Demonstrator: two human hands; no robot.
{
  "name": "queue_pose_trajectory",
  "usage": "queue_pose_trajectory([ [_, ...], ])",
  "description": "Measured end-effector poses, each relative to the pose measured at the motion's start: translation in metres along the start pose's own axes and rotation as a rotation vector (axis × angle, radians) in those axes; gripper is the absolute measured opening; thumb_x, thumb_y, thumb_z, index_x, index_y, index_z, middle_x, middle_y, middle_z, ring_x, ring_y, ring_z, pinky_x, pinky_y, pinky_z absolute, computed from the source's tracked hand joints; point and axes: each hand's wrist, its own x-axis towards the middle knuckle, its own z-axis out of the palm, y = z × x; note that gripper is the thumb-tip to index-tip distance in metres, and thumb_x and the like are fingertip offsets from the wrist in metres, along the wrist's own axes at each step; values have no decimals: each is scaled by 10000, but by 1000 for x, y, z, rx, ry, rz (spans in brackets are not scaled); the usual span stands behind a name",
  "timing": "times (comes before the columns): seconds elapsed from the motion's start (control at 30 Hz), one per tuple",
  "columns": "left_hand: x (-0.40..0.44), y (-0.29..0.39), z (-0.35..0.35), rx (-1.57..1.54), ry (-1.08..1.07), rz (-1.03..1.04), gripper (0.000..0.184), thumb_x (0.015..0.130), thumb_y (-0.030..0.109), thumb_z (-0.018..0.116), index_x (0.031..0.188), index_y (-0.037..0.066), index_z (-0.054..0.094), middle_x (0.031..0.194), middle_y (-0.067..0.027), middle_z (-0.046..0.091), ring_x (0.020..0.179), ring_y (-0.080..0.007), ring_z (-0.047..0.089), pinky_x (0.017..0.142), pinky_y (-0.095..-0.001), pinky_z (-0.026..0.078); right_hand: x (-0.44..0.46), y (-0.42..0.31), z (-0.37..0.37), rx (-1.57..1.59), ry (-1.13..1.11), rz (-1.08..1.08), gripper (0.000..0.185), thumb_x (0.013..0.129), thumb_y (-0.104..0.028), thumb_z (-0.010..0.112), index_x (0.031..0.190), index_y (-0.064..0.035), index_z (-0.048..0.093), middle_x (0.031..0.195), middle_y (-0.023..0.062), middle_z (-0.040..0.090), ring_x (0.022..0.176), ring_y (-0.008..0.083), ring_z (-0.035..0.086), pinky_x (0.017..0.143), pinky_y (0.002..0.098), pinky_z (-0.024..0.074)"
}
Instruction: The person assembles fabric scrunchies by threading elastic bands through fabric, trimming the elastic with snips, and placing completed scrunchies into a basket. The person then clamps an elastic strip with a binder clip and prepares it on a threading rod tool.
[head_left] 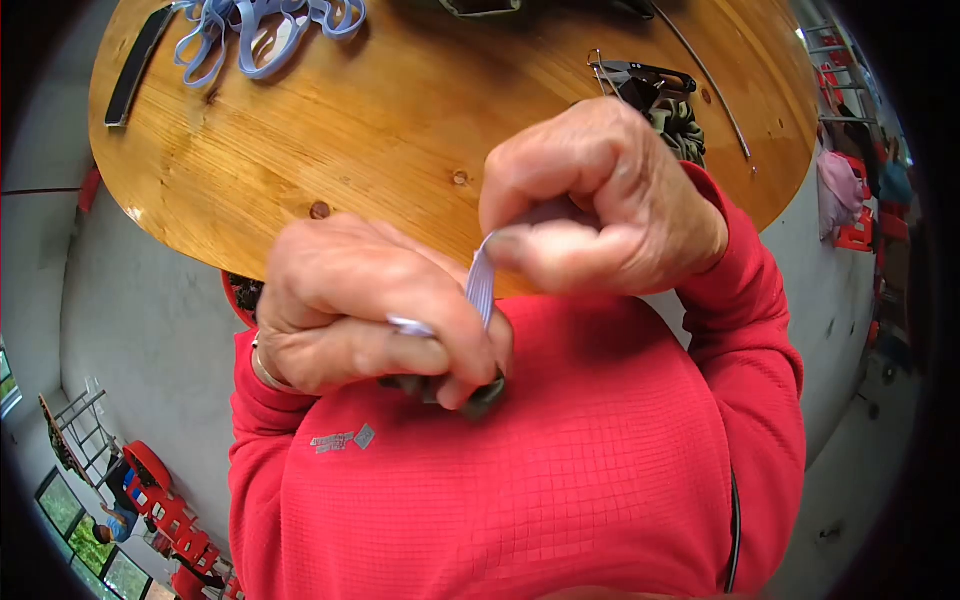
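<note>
A pale lavender elastic band (481, 285) runs between my two hands, just past the table's near edge and in front of my chest. My right hand (600, 205) is closed, pinching the band's upper end between thumb and fingers. Closed around the lower part of the band is my left hand (365, 305); a short piece of the band pokes out between its fingers. Dark green fabric (485, 398) shows beneath the left fingers, gripped in the same hand and mostly hidden. Both hands are slightly blurred.
On the wooden table (400, 130) lie a heap of lavender elastic (265, 40), a dark flat strip (140, 65), black-handled snips (650, 75), gathered green fabric (682, 130) and a thin metal rod (710, 80). Red stools (180, 520) and a person (118, 522) are at lower left.
</note>
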Motion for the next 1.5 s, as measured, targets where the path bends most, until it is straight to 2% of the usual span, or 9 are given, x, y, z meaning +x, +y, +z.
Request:
queue_pose_trajectory([
  [0.17,-15,6,-3,252,33,-186,240,851,98,557,677,-58,612,561,-124,581,563,-282,606,554,-372,503,-4,-16,-23,131,188,230,42,682,-17,570,650,9,564,579,10,523,489,68,465,444,231,346],
  [0.2,-22,11,-9,279,75,-227,90,843,25,570,798,-38,617,687,-99,634,598,-176,613,565,-262,480,-4,-14,-23,105,186,233,44,678,-22,576,649,10,564,572,16,521,488,79,468,447,239,350],
  [0.27,-26,16,-4,183,261,-256,153,875,45,520,797,-46,616,697,-90,639,613,-154,605,582,-253,473,-2,1,-19,-100,103,22,59,639,-38,614,641,1,570,539,52,500,475,155,471,462,281,355],
  [0.5,-20,4,6,-113,396,-394,213,905,149,516,975,-51,528,713,-131,636,696,-138,590,637,-224,463,-3,-3,-11,-233,6,-142,71,642,-38,648,677,-21,587,545,65,493,461,201,482,435,295,338],
  [0.83,-5,3,6,-89,508,-619,144,848,103,614,814,-33,648,688,-79,642,614,-105,594,571,-208,473,0,-3,0,-434,-95,-386,166,669,-88,704,792,-73,594,612,34,496,557,225,495,527,333,352],
  [1.0,1,-7,13,-138,383,-622,124,842,95,607,826,-17,656,676,-50,631,595,-80,566,548,-201,445,4,-1,2,-548,-76,-425,157,664,-101,693,761,-95,570,628,17,491,595,213,507,556,325,359],
  [1.27,-2,-15,19,-176,376,-582,198,889,164,565,843,-13,641,660,-49,610,623,-90,556,593,-216,442,0,9,-1,-576,-96,-166,118,704,-92,663,768,-77,566,691,46,565,653,248,550,645,342,426],
  [1.43,-2,-15,21,-288,464,-499,228,896,201,573,861,-14,639,660,-56,610,615,-106,565,575,-230,454,-15,-9,-3,-770,311,-489,254,619,-151,764,817,-47,641,722,79,571,671,242,562,641,331,433],
  [1.5,-1,-12,21,-241,460,-527,222,898,198,571,860,-10,638,670,-54,613,614,-104,565,572,-225,457,-31,-16,4,-765,295,-405,265,601,-151,772,804,-44,640,694,60,564,648,218,556,609,320,412],
])
